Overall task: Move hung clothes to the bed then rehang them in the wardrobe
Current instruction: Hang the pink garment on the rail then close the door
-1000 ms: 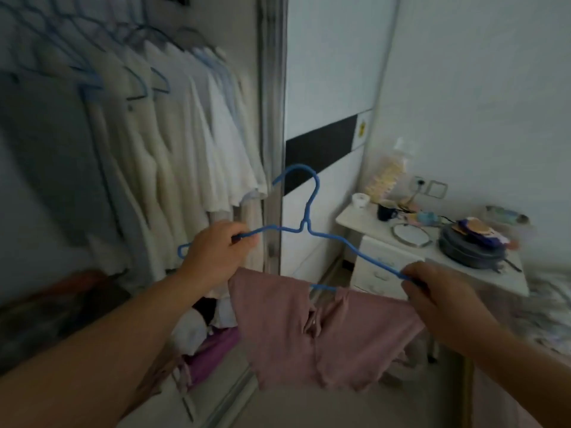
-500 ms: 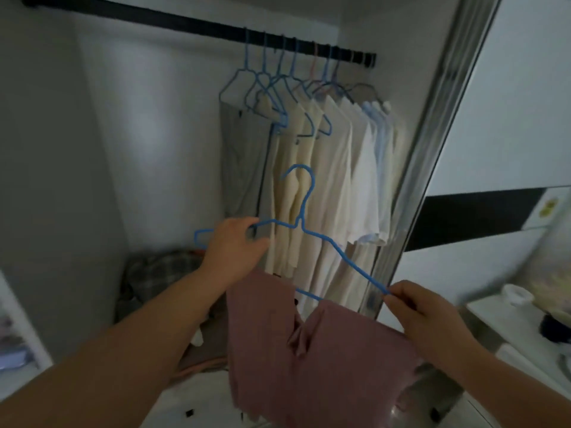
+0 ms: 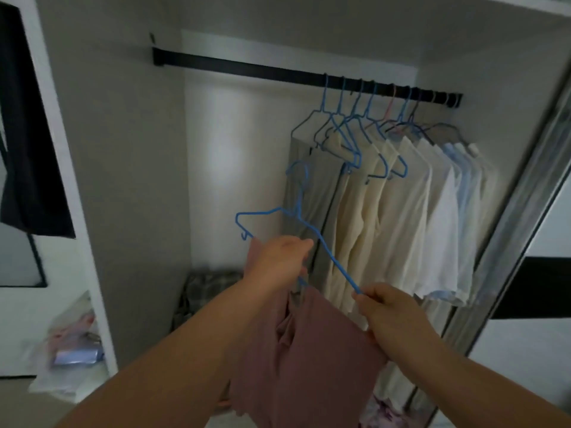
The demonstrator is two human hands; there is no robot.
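at centre frame, the left hand (image 3: 279, 257) and right hand (image 3: 383, 307) each grip a blue wire hanger (image 3: 296, 217) draped with pink cloth (image 3: 309, 350), below the wardrobe's black rail (image 3: 247, 67).

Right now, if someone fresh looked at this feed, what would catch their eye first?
Centre frame, both hands hold a blue wire hanger with a pink garment draped over its bottom bar: the left hand on the bar, the right hand at the hanger's near end. Behind, a black rail crosses the wardrobe, with pale shirts crowded at its right end.
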